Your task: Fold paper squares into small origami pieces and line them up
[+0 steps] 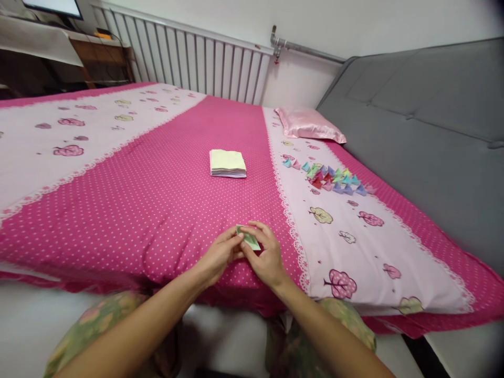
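Note:
A small piece of folded green paper [252, 242] is held between both hands just above the near edge of the bed. My left hand [221, 253] pinches its left end between thumb and fingers. On the other side, my right hand [266, 255] has its thumb at the lower edge and fingers over the top. The fingers cover part of the paper, so its full shape is hidden. Beyond the hands lies a stack of square paper sheets [228, 160], pale yellow on top. To the right, several small folded paper boats [337, 178] in mixed colours sit grouped together.
The bed [165, 189] has a pink dotted and white tree-print cover. A pink pillow [309, 125] rests against the grey headboard [417, 110]. A white radiator [189, 55] lines the far wall, and a desk with a monitor [55, 7] stands at the far left.

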`<state>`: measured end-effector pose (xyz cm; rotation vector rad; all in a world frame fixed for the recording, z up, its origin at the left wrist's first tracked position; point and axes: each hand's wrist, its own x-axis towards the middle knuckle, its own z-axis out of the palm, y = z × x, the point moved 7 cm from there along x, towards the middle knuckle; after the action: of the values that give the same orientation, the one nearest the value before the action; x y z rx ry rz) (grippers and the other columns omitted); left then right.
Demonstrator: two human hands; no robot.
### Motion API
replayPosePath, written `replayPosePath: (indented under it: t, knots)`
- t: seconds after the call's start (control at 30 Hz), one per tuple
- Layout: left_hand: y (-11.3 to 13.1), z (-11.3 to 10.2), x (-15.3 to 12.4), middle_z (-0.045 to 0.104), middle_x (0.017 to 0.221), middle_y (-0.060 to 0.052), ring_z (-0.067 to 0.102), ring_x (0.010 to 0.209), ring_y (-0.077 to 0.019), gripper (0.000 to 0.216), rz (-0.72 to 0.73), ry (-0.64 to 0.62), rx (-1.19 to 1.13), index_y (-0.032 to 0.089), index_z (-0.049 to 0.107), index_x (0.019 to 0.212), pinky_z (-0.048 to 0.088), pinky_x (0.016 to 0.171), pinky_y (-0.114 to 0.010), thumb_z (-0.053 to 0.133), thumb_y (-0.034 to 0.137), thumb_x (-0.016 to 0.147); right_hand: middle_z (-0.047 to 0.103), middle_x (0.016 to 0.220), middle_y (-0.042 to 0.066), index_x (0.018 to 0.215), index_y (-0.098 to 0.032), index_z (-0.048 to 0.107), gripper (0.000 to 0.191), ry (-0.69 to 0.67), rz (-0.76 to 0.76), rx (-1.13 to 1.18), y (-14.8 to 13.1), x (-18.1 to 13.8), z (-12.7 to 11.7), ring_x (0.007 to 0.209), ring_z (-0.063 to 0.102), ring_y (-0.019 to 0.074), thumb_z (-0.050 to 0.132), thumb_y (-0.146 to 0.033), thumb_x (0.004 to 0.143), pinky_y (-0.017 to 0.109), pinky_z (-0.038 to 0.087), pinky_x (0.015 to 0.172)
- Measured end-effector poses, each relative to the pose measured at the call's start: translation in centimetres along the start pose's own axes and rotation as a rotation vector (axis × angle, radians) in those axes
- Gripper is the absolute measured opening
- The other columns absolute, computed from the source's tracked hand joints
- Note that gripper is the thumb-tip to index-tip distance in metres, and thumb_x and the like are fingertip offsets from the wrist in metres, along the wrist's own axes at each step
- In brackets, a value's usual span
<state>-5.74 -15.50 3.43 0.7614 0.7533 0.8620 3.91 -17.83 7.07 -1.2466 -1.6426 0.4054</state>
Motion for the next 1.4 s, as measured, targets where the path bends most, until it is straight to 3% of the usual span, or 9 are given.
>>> replayPosePath:
  t: [0.2,0.37,0.57,0.87,1.4]
  knots:
    - [0.5,-0.6,0.2,0.065,0.085,-0.005,0.059,0.071,-0.0111,0.012,-0.002,0.044,-0.004,0.015,0.063,0.087,0.046,0.063,-0.019,0.054,0.015,0.079,0.055,0.113,0.005,0.111,-0.026,0.056,0.040,-0.003,0.008,-0.011,0.1,0.2,-0.1,0.108,0.050,0.0200,0.064,-0.024,0.072,0.038,0.041,0.094]
    - [0.7,-1.1,0.5,0.066,0.086,-0.007,0.061,0.072,-0.0135,0.012,-0.020,0.077,0.002,0.015,0.063,0.085,0.047,0.067,-0.023,0.052,0.016,0.080,0.055,0.113,0.007,0.115,-0.025,0.052,0.047,0.008,0.010,-0.008,0.0,0.2,-0.3,0.105,0.053,0.0214,0.065,-0.024,0.070,0.039,0.045,0.090]
    - [1.0,-1.6,0.4,0.066,0.080,-0.008,0.061,0.070,-0.0156,0.013,-0.029,0.139,-0.030,0.013,0.063,0.080,0.048,0.065,-0.025,0.053,0.022,0.080,0.057,0.108,0.007,0.105,-0.024,0.057,0.037,0.037,-0.009,-0.002,-0.3,0.1,-0.4,0.100,0.055,0.0218,0.064,-0.021,0.069,0.038,0.049,0.083]
    - [1.3,-1.5,0.2,0.065,0.074,-0.006,0.060,0.066,-0.0150,0.018,-0.012,0.127,0.034,0.012,0.064,0.088,0.046,0.054,-0.022,0.052,0.020,0.079,0.059,0.105,0.006,0.094,-0.022,0.058,0.029,0.002,-0.076,-0.014,-0.8,0.2,-0.1,0.102,0.054,0.0210,0.068,-0.023,0.067,0.038,0.045,0.087]
    - [1.4,-0.4,0.0,0.065,0.065,-0.009,0.059,0.048,-0.0148,0.037,-0.172,0.026,-0.091,0.008,0.059,0.097,0.043,0.041,-0.021,0.034,0.034,0.087,0.055,0.112,0.009,0.107,-0.021,0.051,0.046,-0.052,-0.123,-0.102,-1.1,-0.1,0.3,0.110,0.048,0.0237,0.067,-0.025,0.064,0.040,0.042,0.092]
